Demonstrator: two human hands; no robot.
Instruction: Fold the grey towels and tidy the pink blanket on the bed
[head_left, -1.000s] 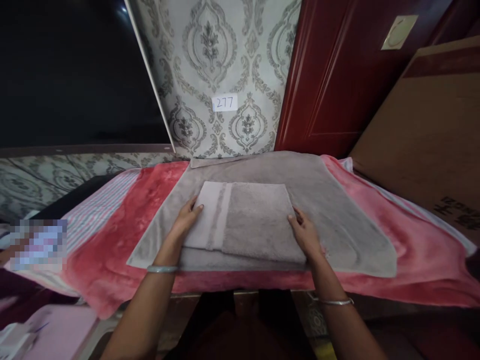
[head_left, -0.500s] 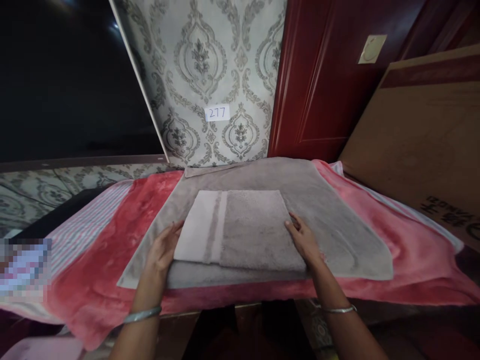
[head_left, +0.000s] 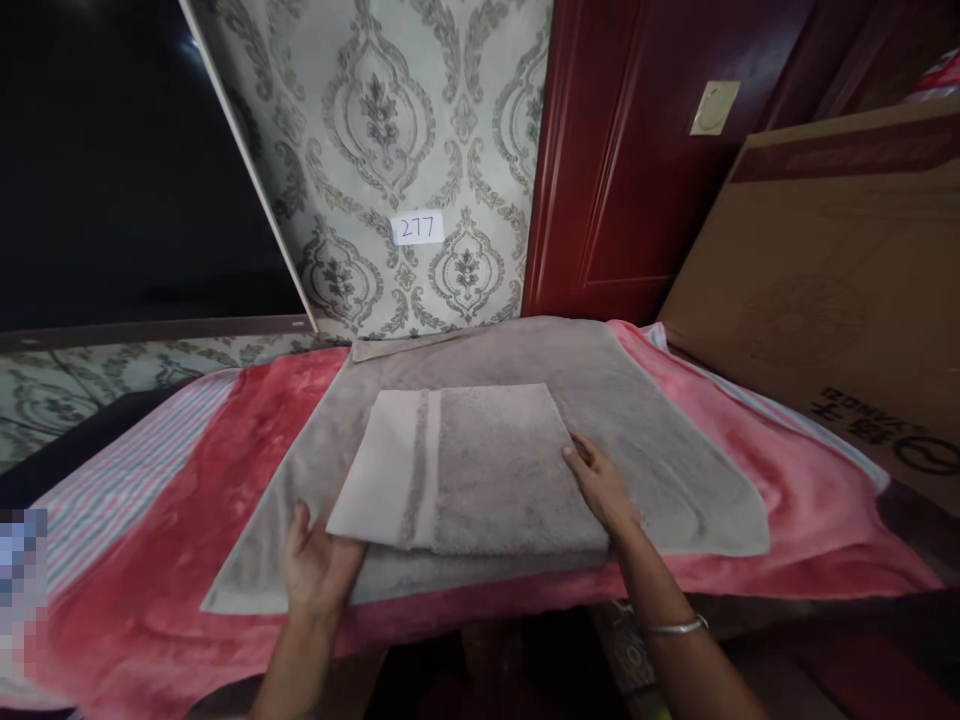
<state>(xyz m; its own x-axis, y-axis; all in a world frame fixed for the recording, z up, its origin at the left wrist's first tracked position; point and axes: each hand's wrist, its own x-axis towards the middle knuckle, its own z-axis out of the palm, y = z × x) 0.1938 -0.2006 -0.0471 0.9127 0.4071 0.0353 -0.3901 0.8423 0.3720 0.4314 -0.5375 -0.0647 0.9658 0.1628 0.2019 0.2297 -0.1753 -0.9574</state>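
Observation:
A folded grey towel (head_left: 502, 470) with a pale band down its left part lies on a larger grey cloth (head_left: 675, 470). At the towel's front left corner is my left hand (head_left: 322, 565), palm turned up. Its fingers reach under that corner, partly hidden, while the thumb stands apart from the towel. My right hand (head_left: 600, 485) is at the towel's right edge, thumb against the edge and the other fingers bent close to it. The towel's front left corner rests over my left fingers.
Beneath the grey cloth spreads a red and pink blanket (head_left: 187, 500) with a striped border. A dark screen (head_left: 135, 180) hangs at the left, a cardboard box (head_left: 825, 260) stands at the right. Behind are patterned wallpaper (head_left: 382, 120) with a paper label "277" (head_left: 418, 228) and a red door (head_left: 600, 200).
My left hand has moved toward me and turned palm up under the towel's left corner. The right hand stays at the right edge. The whole view has shifted slightly.

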